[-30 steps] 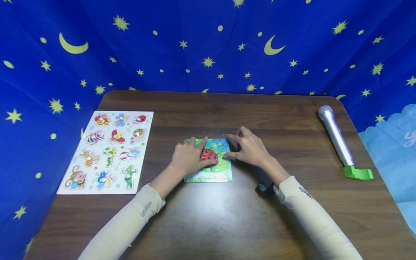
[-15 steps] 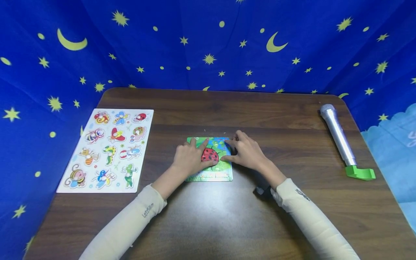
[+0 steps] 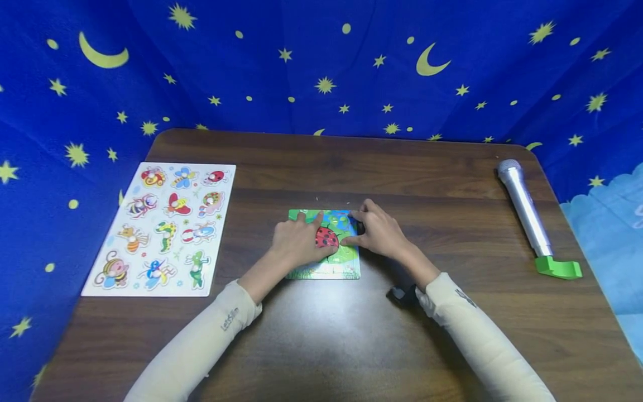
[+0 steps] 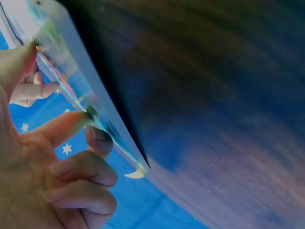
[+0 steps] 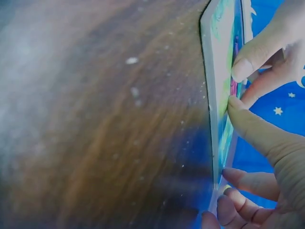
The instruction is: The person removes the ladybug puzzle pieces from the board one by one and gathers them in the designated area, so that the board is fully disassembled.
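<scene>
A small square ladybug jigsaw puzzle [image 3: 346, 255] with a green and blue background lies flat at the table's middle. My left hand [image 3: 296, 243] rests over its left part; in the left wrist view the extended thumb and index finger [image 4: 66, 128] touch its face while the other fingers curl loosely. At the right side is my right hand [image 3: 383, 231], its thumb [image 5: 250, 121] touching the picture beside the ladybug. The right index finger meets the puzzle near its upper right corner. Part of the picture is hidden beneath the left hand.
A white board [image 3: 223, 223] of insect pieces lies at the left. A silver microphone [image 3: 524, 206] with a green base piece [image 3: 557, 268] lies at the right. Under the right wrist is a black object [image 3: 402, 296]. A blue star-patterned cloth [image 3: 301, 72] hangs behind the table [image 3: 321, 357].
The right hand has shifted slightly left onto the puzzle's right part. The left hand stays over the puzzle with a small rightward shift. The head view has tilted a little.
</scene>
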A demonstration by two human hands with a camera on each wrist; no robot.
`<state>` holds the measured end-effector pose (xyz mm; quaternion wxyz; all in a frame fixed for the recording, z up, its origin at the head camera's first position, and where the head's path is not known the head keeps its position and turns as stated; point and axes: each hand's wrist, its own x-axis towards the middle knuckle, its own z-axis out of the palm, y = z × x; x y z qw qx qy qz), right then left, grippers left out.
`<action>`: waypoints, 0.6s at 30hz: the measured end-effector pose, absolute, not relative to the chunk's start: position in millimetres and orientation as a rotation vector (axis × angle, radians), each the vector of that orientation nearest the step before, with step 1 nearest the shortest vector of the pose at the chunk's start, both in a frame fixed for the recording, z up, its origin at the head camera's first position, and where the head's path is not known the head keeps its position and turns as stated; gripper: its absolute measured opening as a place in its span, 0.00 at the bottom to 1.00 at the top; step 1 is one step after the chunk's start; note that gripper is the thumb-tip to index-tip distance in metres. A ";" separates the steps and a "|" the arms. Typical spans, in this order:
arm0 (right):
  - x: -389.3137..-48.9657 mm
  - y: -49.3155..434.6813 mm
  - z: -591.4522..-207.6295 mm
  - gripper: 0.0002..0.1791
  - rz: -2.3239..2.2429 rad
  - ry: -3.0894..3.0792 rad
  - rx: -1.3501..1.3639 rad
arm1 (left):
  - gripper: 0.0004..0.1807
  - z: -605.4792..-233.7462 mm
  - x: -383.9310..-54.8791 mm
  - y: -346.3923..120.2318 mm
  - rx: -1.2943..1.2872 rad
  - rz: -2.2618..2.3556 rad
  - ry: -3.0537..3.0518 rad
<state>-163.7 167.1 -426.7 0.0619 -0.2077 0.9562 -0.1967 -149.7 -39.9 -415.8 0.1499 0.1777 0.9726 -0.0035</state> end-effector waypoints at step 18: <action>-155.7 161.2 -430.3 0.43 -0.614 3.004 -0.512 | 0.54 -417.4 -148.9 -37.1 0.483 -0.037 2.842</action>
